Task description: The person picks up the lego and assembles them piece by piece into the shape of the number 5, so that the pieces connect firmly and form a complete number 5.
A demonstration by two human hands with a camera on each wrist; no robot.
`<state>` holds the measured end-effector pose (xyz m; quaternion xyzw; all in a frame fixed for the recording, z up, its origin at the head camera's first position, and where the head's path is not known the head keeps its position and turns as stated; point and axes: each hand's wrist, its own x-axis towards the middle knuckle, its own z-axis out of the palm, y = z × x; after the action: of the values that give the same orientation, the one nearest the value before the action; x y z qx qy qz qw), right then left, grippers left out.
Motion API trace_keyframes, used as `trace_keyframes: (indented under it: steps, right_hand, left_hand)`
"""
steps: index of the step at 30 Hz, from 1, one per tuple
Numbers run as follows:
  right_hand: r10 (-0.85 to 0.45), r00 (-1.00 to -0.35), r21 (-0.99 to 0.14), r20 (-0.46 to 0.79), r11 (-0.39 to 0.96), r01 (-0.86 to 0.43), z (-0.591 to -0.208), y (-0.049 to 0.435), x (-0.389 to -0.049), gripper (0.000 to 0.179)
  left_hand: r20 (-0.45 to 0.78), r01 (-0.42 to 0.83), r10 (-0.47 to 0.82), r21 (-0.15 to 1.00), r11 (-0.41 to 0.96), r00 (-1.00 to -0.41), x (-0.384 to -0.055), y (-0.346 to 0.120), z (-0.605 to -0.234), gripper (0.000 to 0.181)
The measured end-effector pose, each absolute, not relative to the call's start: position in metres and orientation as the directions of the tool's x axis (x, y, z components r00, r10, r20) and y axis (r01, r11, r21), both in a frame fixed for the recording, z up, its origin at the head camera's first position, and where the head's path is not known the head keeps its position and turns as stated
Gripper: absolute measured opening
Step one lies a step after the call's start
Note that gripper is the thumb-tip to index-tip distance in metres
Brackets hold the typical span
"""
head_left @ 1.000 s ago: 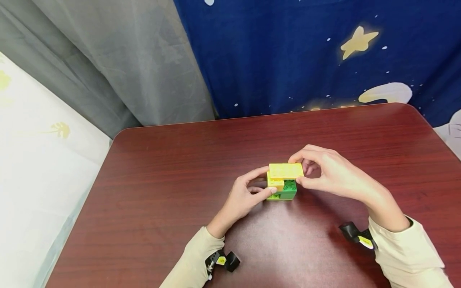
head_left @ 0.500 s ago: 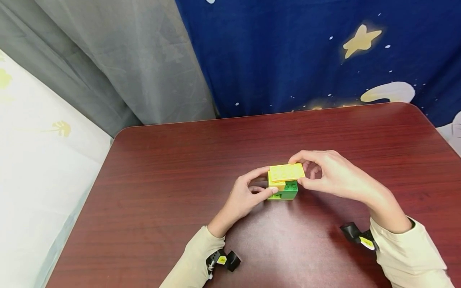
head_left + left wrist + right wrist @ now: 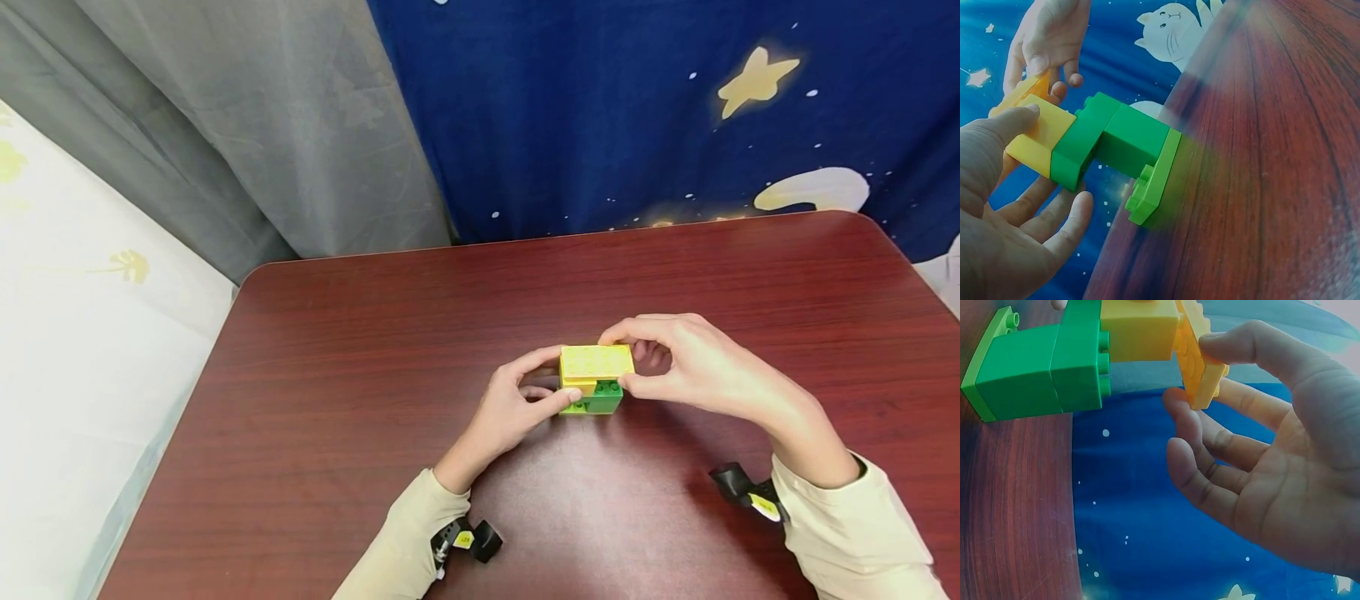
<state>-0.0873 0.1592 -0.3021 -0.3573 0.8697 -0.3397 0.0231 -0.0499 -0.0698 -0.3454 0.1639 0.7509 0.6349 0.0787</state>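
A small stack of toy building bricks stands on the table. At its foot is a thin light-green plate, with a green brick and a longer green brick above it. Over one end of these sits a yellow brick. My left hand grips the stack at the yellow brick, thumb on the near side. With thumb and fingers, my right hand pinches the right end of a thin yellow plate. This plate lies over the yellow brick and overhangs the green studs, slightly tilted in the right wrist view.
The dark red wooden table extends around the stack. Behind it hang a grey curtain and a blue curtain with stars. Black wrist cameras sit at both sleeves, the left wrist camera low over the table.
The yellow plate has come down slightly and swung to line up with the yellow brick's left edge, moved by the right hand. My left hand keeps its hold on the stack.
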Motion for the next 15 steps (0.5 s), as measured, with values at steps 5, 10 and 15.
trace_keyframes:
  steps: [5, 10, 15]
  right_hand:
    - [-0.636, -0.728, -0.578, 0.255, 0.503, -0.642, -0.3025, 0.1582, -0.0876, 0.034]
    - [-0.632, -0.722, -0.573, 0.280, 0.494, -0.654, -0.3026, 0.1574, -0.0871, 0.035]
    - [-0.629, -0.729, -0.550, 0.272, 0.520, -0.653, -0.3025, 0.1569, -0.0868, 0.034]
  left_hand:
    - [0.084, 0.144, 0.348, 0.978, 0.150, -0.934, -0.0498, -0.0702, -0.3445, 0.044]
    - [0.073, 0.131, 0.345, 0.980, 0.149, -0.936, -0.0504, -0.0703, -0.3442, 0.043]
    - [0.094, 0.142, 0.343, 0.983, 0.118, -0.935, -0.0497, -0.0714, -0.3433, 0.048]
